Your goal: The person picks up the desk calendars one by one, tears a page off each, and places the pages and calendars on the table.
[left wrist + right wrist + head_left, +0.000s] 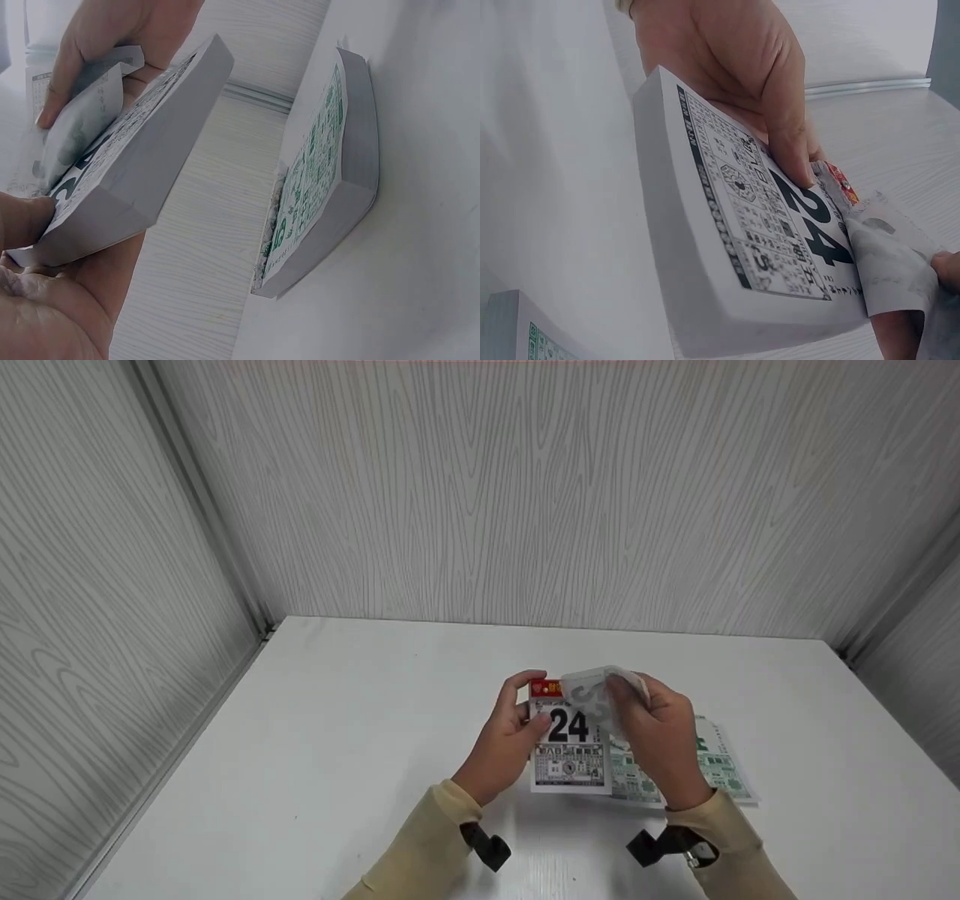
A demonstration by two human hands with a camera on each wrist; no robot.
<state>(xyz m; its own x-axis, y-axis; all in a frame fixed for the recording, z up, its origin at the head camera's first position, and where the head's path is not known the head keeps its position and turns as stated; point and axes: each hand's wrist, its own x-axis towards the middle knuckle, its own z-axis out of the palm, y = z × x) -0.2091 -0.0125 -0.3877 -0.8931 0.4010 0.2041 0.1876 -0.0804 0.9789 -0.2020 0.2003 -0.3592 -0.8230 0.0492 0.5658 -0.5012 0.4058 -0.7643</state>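
Note:
My left hand [504,742] grips a thick tear-off calendar block [570,769] by its left side, thumb on the face beside a large black 24. A red strip [545,688] runs along the block's top. My right hand [664,731] pinches a thin, crumpled calendar sheet [592,694], folded up over the block's upper right corner. In the right wrist view the sheet [892,259] still lies against the top end of the page. The block is held tilted above the table, its white page edges [161,157] showing in the left wrist view.
Green-printed calendar blocks [727,772] lie on the white table [360,720], partly behind the right hand and the held block. One block's [315,165] thick side shows in the left wrist view. Wood-grain panels [480,495] stand behind and at both sides.

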